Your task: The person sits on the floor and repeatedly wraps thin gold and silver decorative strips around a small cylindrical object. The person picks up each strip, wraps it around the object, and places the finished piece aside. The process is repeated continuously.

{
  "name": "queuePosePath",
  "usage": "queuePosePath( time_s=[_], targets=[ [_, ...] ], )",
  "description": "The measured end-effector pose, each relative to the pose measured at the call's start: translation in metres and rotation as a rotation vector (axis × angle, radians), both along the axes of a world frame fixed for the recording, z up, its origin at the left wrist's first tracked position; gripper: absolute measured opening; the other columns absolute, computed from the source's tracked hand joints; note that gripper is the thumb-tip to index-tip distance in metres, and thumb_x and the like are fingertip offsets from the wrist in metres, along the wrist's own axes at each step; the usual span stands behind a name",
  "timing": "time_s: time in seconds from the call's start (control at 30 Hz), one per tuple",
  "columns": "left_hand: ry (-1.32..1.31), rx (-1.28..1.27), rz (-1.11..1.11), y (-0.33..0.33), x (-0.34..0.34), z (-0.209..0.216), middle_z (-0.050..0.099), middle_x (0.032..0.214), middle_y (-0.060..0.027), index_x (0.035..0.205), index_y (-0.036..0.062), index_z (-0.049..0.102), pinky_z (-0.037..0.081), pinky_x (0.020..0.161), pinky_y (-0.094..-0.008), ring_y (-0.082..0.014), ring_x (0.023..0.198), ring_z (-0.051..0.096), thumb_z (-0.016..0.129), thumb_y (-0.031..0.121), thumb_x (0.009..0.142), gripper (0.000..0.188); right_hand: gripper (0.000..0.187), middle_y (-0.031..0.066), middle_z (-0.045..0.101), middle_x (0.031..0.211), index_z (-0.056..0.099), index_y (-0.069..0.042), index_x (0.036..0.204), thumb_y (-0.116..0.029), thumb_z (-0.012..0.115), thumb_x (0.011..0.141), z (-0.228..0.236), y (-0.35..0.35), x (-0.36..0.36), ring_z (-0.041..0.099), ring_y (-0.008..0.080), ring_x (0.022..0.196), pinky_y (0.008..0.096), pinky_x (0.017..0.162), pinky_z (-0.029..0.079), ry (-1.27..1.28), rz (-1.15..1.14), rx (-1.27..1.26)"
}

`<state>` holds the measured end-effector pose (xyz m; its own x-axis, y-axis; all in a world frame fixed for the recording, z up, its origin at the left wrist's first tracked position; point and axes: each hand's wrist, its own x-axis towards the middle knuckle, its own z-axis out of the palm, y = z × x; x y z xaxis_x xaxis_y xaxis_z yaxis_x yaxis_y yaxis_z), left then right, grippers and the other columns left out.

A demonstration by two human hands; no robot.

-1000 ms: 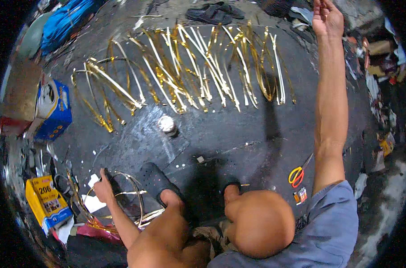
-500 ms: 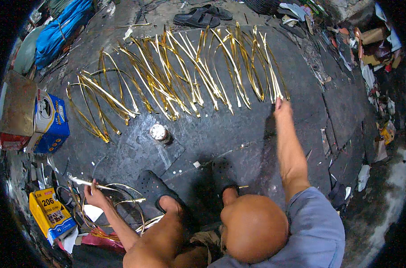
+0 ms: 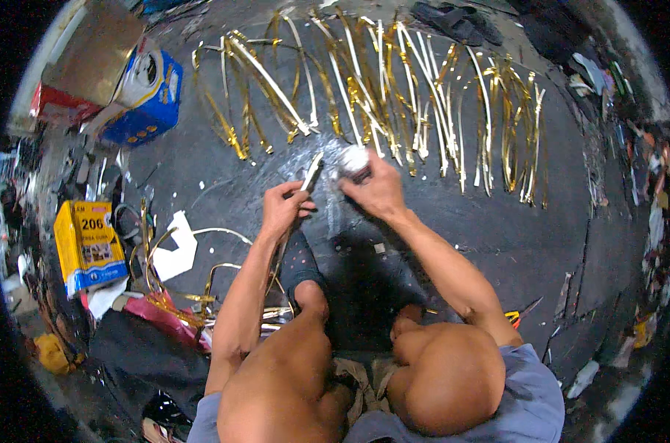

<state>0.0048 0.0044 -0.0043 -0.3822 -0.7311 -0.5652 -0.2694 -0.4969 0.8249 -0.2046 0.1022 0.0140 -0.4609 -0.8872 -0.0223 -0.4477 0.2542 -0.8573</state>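
Observation:
My left hand (image 3: 285, 209) is closed on a thin pale strip (image 3: 313, 171), whose end points up and away from me. To its right, my right hand (image 3: 381, 188) is wrapped around a small can (image 3: 355, 159) with a whitish, shiny top, close to the strip's end. Beyond both hands, several shiny gold and white strips (image 3: 440, 111), bent into narrow loops, lie in a long row on the dark floor. More gold strips (image 3: 191, 303) lie in a loose heap beside my left leg.
On the left are a yellow and blue box (image 3: 91, 247), a white scrap (image 3: 176, 251) and a larger blue carton (image 3: 147, 107). Dark sandals (image 3: 457, 23) lie at the far side. An orange-handled tool (image 3: 513, 319) sits near my right elbow. Scraps line both sides.
My right hand has come back from the right end of the row to the can. The left hand has moved forward and right with the strip. The view has shifted left.

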Motion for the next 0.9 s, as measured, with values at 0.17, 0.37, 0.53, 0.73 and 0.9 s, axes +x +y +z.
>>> queuePosePath(
  time_s=[0.17, 0.37, 0.53, 0.73, 0.9],
  targets=[
    [0.133, 0.136, -0.054, 0.010, -0.008, 0.004, 0.070, 0.092, -0.0087, 0.131, -0.0042, 0.063, 0.052, 0.054, -0.0249, -0.0153, 0.070, 0.070, 0.067, -0.004, 0.087, 0.044, 0.054, 0.0129, 0.072, 0.104, 0.059, 0.002, 0.119, -0.016, 0.089, 0.079, 0.044, -0.002, 0.005, 0.071, 0.0176, 0.090, 0.0325, 0.081, 0.057, -0.355, -0.226, -0.280],
    [0.521, 0.522, -0.003, 0.021, 0.006, 0.011, 0.048, 0.064, 0.0031, 0.146, -0.0011, 0.049, 0.035, 0.042, -0.0200, -0.0044, 0.046, 0.040, 0.054, 0.000, 0.086, 0.060, 0.061, 0.0153, 0.073, 0.102, 0.055, 0.002, 0.121, -0.022, 0.090, 0.077, 0.040, -0.001, 0.021, 0.073, 0.0211, 0.089, 0.0358, 0.075, 0.058, -0.169, -0.177, -0.158],
    [0.658, 0.528, -0.174, 0.019, 0.018, 0.008, 0.059, 0.073, 0.0013, 0.145, -0.0045, 0.051, 0.033, 0.040, -0.0186, -0.0038, 0.046, 0.042, 0.055, -0.004, 0.081, 0.064, 0.056, 0.0100, 0.074, 0.096, 0.062, 0.001, 0.111, -0.031, 0.091, 0.076, 0.029, 0.016, -0.018, 0.068, 0.0141, 0.079, 0.0314, 0.070, 0.054, 0.040, -0.278, 0.086],
    [-0.135, -0.178, -0.462, -0.012, -0.017, 0.005, 0.073, 0.080, -0.0050, 0.107, 0.0028, 0.080, 0.047, 0.055, -0.0277, -0.0101, 0.058, 0.060, 0.078, 0.012, 0.078, 0.030, 0.059, 0.0160, 0.073, 0.103, 0.059, 0.002, 0.119, -0.026, 0.090, 0.076, 0.025, 0.031, -0.050, 0.072, 0.0244, 0.089, 0.0375, 0.079, 0.057, -0.171, -0.465, -0.028],
    [-0.262, -0.363, -0.453, -0.020, -0.037, -0.031, 0.077, 0.083, -0.0093, 0.093, 0.0047, 0.082, 0.054, 0.076, -0.0352, -0.0179, 0.077, 0.069, 0.080, 0.018, 0.079, 0.020, 0.057, 0.0109, 0.073, 0.102, 0.056, -0.001, 0.121, -0.021, 0.089, 0.079, 0.002, 0.015, -0.024, 0.070, 0.0176, 0.085, 0.0345, 0.074, 0.058, -0.051, -0.224, -0.167]
  ],
)
